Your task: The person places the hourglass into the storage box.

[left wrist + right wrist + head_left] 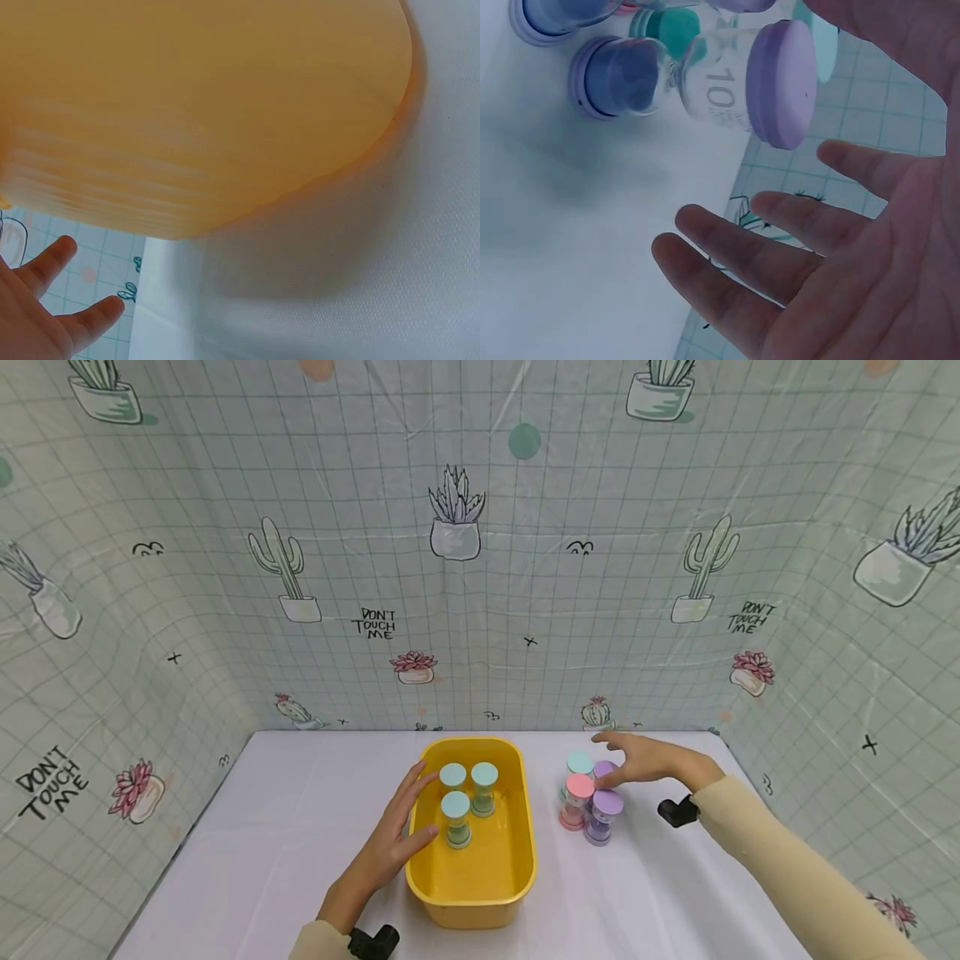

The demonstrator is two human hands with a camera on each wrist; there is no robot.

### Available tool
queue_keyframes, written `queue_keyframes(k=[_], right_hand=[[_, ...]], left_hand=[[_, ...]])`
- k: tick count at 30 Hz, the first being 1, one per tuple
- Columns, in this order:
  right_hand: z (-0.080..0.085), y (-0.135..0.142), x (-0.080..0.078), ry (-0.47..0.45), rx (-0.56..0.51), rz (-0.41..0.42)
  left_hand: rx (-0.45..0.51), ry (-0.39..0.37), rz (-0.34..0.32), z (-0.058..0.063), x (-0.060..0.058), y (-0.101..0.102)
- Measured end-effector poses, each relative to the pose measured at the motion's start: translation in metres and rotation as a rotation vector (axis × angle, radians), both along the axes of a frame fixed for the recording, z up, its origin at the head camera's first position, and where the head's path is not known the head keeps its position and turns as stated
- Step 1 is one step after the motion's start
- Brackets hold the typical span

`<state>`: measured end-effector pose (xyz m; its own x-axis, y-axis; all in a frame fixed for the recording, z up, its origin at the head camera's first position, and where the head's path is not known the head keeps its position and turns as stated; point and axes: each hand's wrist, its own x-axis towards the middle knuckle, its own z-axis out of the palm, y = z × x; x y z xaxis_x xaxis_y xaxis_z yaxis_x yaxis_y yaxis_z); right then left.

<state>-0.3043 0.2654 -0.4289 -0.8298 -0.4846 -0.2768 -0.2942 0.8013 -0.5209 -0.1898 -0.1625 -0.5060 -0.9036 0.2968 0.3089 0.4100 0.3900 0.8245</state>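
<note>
A cream sleeve was closest, and the left hand stuck out of it. That hand was by the left side of a yellow tub, with its fingers stretched out and its thumb poking in over the rim. I could not tell how hard it touched the tub. Inside the tub stood three mint-lidded sand timers, near the back and left. On the table, to the right of the tub, four more timers stood close together: a mint one at the back left, a pink one in front of it, a front purple one and a back purple timer. The right hand was just beside that last timer, thumb and fingers wide apart, gripping nothing. The timer was to the left of the palm, in the gap between thumb and fingers, but I could not tell if the thumb touched it. The right hand was much nearer to it than the left one was. The timer stood straight up, its long way going from table to lid, with bluish sand in its bottom half.
</note>
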Motion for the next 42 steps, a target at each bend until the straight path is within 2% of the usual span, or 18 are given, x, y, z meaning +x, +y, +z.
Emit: queue_keyframes(k=[6,16,24,33,42], right_hand=[[-0.0056,0.0015,-0.0012,-0.117,-0.070,-0.040],[-0.0063,-0.0038,-0.0027,-0.158,-0.063,-0.045],[-0.0088,-0.0066,-0.0049,-0.147,-0.073,-0.025],[-0.0059,-0.0067,-0.0045,-0.049,0.008,0.012],[-0.0113,-0.0063,-0.0081,-0.043,-0.005,0.009]], left_hand=[[0.002,-0.008,0.005,0.0009,0.0012,0.0005],[0.004,-0.020,0.018,0.0006,0.0012,0.0005],[0.018,-0.024,0.010,0.0018,0.0017,0.0013],[0.028,-0.039,-0.004,0.0010,0.0021,0.0009],[0.011,-0.027,0.001,0.0006,0.0006,-0.0003]])
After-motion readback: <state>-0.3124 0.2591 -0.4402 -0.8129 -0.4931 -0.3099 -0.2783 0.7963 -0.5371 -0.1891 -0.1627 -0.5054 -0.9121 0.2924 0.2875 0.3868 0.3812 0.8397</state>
